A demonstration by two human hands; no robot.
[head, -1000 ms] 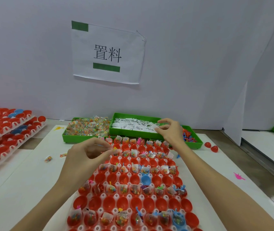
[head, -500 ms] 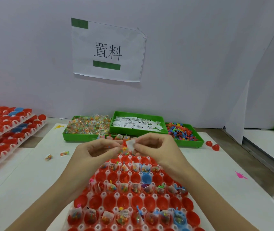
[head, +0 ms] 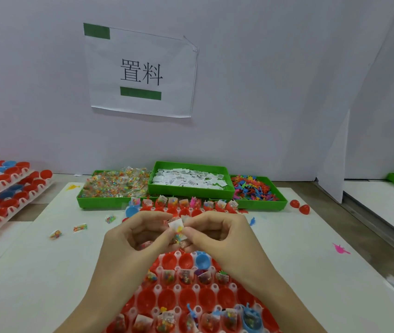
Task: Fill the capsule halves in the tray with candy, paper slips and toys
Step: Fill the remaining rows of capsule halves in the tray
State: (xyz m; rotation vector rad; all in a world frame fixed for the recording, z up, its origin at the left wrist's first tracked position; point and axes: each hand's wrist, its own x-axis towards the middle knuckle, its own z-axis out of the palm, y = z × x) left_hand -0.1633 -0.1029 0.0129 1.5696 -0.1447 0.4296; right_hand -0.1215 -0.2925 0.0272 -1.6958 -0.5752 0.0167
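A pale wall (head: 275, 80) rose behind the white worktop (head: 35, 272). A paper sign (head: 143, 70) with green bars hung on it. A white partition (head: 332, 152) stood at the worktop's far right corner.

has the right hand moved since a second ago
Yes. The right hand has come back from the green slip tray toward the person, meeting the left hand over the capsule tray.

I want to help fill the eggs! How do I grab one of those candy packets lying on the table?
Pinch a loose candy packet from above, thumb and finger on its two long edges. It lies flat on the white table with bare space around it, so nothing blocks coming straight down.
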